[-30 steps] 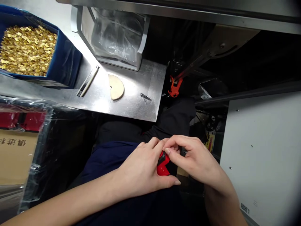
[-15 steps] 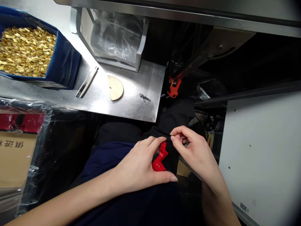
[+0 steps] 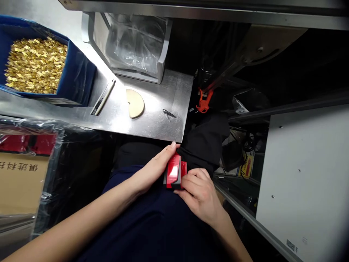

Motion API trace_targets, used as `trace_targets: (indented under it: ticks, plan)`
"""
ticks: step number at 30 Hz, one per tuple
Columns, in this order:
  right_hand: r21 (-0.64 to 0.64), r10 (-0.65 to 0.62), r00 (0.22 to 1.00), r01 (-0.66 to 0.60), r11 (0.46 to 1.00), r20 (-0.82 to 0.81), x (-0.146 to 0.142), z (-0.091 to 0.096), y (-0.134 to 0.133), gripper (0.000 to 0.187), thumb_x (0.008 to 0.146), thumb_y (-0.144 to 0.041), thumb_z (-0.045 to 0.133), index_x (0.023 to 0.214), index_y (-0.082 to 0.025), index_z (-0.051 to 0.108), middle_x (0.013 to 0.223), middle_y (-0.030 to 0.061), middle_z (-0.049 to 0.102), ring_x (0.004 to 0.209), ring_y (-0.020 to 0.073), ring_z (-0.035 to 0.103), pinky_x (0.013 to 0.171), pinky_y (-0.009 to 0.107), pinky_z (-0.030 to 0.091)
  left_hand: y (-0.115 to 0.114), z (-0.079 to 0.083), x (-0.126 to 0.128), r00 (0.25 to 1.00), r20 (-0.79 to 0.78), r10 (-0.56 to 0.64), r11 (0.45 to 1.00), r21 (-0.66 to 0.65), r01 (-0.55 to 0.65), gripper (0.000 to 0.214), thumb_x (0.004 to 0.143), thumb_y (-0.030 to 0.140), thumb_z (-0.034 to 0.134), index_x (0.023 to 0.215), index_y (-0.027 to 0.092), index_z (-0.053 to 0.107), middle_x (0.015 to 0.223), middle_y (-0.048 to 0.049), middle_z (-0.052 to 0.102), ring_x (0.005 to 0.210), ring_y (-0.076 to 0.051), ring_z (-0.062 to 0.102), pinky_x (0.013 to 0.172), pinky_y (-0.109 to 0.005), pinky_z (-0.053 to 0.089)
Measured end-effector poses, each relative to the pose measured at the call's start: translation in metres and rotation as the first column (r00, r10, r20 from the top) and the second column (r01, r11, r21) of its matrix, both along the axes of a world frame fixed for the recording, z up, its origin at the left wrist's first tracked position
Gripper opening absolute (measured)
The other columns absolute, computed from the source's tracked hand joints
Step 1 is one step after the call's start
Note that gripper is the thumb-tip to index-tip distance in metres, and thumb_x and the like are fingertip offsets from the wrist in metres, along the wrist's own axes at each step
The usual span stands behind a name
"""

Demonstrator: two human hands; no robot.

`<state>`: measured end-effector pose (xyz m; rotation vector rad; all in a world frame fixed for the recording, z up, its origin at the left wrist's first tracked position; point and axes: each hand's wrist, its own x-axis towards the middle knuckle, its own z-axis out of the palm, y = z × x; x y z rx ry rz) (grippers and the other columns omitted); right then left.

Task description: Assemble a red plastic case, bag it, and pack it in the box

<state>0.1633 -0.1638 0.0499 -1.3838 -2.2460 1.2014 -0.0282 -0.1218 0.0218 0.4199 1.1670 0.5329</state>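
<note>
Over my lap, a glossy red and black plastic part (image 3: 173, 170) is held between both hands. My left hand (image 3: 156, 163) grips its left side, with the fingertips reaching past its far end. My right hand (image 3: 200, 193) is closed on its right side, the fingers bent against a red piece there. What exactly the right fingers pinch is partly hidden. Ahead of the hands, on the metal bench (image 3: 152, 127), lie a nail clipper (image 3: 169, 113), a pale part-disc (image 3: 135, 103) and a utility knife (image 3: 103, 97).
A blue bin (image 3: 79, 69) of small gold-coloured metal parts stands at the left. Beside it is a grey bin (image 3: 160, 62) lined with clear plastic. An orange air gun (image 3: 204, 101) hangs under the bench. A plastic-lined crate (image 3: 51, 182) stands at lower left, a white panel (image 3: 305, 174) at right.
The red and black part has been turned so its glossy face shows. My right hand has come down and left onto it, and my left hand has shifted slightly left.
</note>
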Motion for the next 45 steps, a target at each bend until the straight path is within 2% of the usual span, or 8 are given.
trace_targets:
  ticks: [7,15,18,21,25,29,37,45]
  plan:
    - [-0.237,-0.274,0.926,0.214,0.948,-0.259,0.006,0.001,-0.004,0.022,0.1,-0.039,0.061,0.093,-0.022,0.074,0.087,0.0042,0.073,0.086,0.0222,0.062,0.082,0.037,0.049,0.005,-0.001,-0.002,0.99,0.121,0.066,0.995,0.065,-0.074,0.048,0.097,0.054,0.055,0.122,0.019,0.075,0.121,-0.011,0.077,0.119,-0.032,0.066,0.108,-0.047,0.046]
    - [-0.378,-0.409,0.883,0.306,0.874,-0.232,-0.002,0.007,-0.009,0.02,0.097,-0.037,0.066,0.089,-0.022,0.077,0.089,0.004,0.071,0.094,0.0235,0.066,0.086,0.035,0.052,0.0,-0.013,0.002,0.999,-0.022,0.039,0.985,0.169,-0.034,0.053,0.096,0.059,0.058,0.123,0.017,0.075,0.114,-0.0117,0.08,0.11,-0.032,0.07,0.103,-0.046,0.051]
    - [-0.366,-0.422,0.878,0.325,0.872,-0.226,-0.001,0.008,-0.009,0.019,0.098,-0.036,0.066,0.09,-0.023,0.077,0.095,0.0041,0.074,0.095,0.0231,0.066,0.087,0.034,0.051,0.0,-0.008,-0.006,0.999,0.03,-0.034,0.964,0.264,0.025,0.052,0.1,0.059,0.049,0.126,0.022,0.074,0.14,-0.0119,0.068,0.129,-0.033,0.062,0.113,-0.049,0.044]
    - [-0.362,-0.426,0.876,0.331,0.871,-0.224,-0.002,0.009,-0.006,0.017,0.098,-0.034,0.065,0.094,-0.024,0.078,0.098,0.0034,0.075,0.097,0.0227,0.065,0.087,0.033,0.05,0.0,0.0,-0.015,0.982,0.093,-0.163,0.908,0.404,0.113,0.046,0.095,0.053,0.063,0.134,0.03,0.069,0.163,-0.0066,0.045,0.153,-0.034,0.034,0.122,-0.047,0.034]
    - [-0.349,-0.413,0.885,0.326,0.879,-0.214,-0.005,0.01,-0.005,0.015,0.099,-0.033,0.065,0.1,-0.026,0.078,0.097,0.0019,0.074,0.095,0.0213,0.065,0.085,0.032,0.049,-0.003,0.005,-0.014,0.979,0.129,-0.159,0.903,0.421,0.092,0.035,0.089,0.04,0.074,0.123,0.031,0.076,0.168,-0.0042,0.036,0.145,-0.035,0.046,0.115,-0.043,0.044]
    - [-0.3,-0.426,0.891,0.368,0.88,-0.156,-0.01,0.009,-0.008,0.014,0.098,-0.033,0.066,0.102,-0.026,0.078,0.094,0.0018,0.072,0.092,0.0206,0.064,0.083,0.032,0.048,-0.005,0.005,-0.002,0.997,0.061,-0.048,0.903,0.429,0.017,0.023,0.093,0.038,0.069,0.109,0.027,0.082,0.16,-0.0063,0.049,0.139,-0.034,0.053,0.114,-0.041,0.045]
    - [-0.352,-0.465,0.878,0.403,0.845,-0.113,-0.014,0.008,-0.01,0.017,0.099,-0.036,0.064,0.097,-0.025,0.078,0.093,0.0013,0.07,0.09,0.0193,0.063,0.082,0.031,0.047,-0.006,0.001,0.0,0.995,0.104,-0.007,0.961,0.277,-0.022,0.047,0.104,0.053,0.043,0.113,0.026,0.081,0.16,-0.0059,0.05,0.135,-0.034,0.057,0.112,-0.047,0.047]
    - [-0.295,-0.433,0.897,0.391,0.872,-0.09,-0.019,0.008,-0.007,0.016,0.098,-0.034,0.065,0.091,-0.024,0.075,0.086,-0.0001,0.067,0.085,0.0181,0.061,0.077,0.03,0.046,-0.007,0.004,-0.001,0.998,0.065,0.008,0.945,0.325,-0.029,0.021,0.095,0.035,0.067,0.106,0.025,0.083,0.139,-0.0072,0.069,0.134,-0.031,0.058,0.114,-0.042,0.045]
